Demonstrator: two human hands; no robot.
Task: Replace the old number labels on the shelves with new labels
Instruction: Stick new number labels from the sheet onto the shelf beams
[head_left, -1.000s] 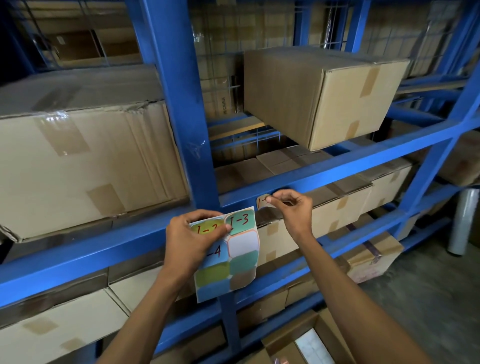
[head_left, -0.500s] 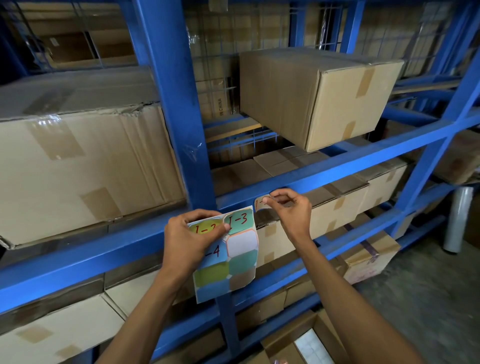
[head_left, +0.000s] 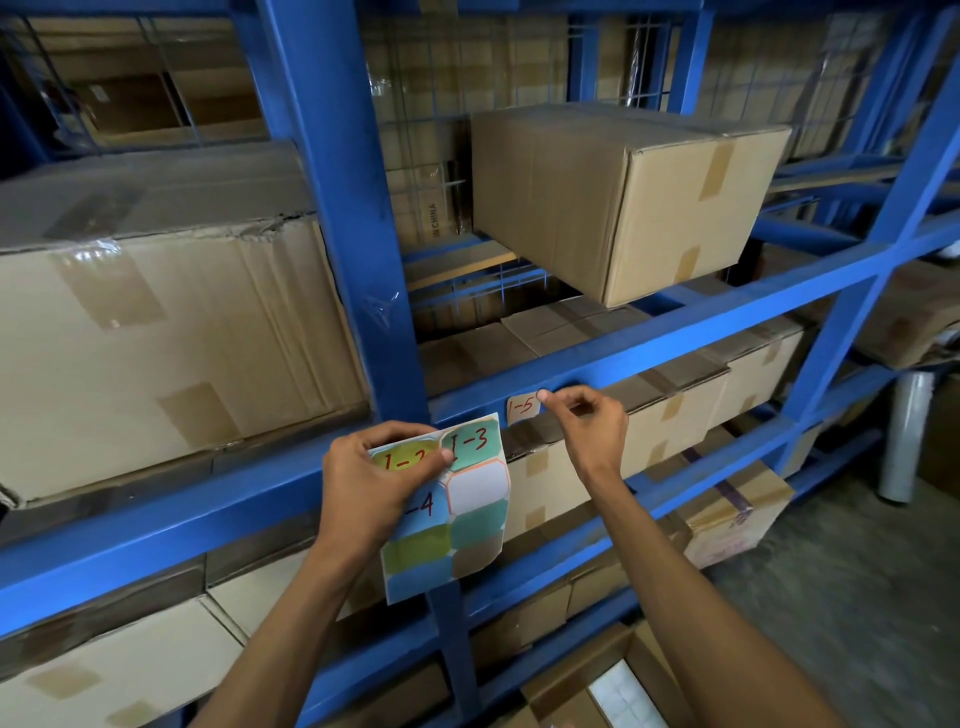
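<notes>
While the left hand (head_left: 374, 483) grips the sticker sheet (head_left: 447, 509), the right hand (head_left: 587, 421) has uncovered the 1-5 label (head_left: 522, 408), pinching its corner on the blue shelf beam (head_left: 727, 332); it looks nearly placed.

Both bare forearms reach up from bottom of frame. Left hand (head_left: 374, 480) raised at centre, back of hand to camera, fingers curled, thumb (head_left: 423, 457) pressed flat across the front in a pinch grip. Right hand (head_left: 589, 426) slightly higher and to the right, wrist bent, fingers curled, index fingertip (head_left: 543, 396) and thumb pinched together pointing left.
</notes>
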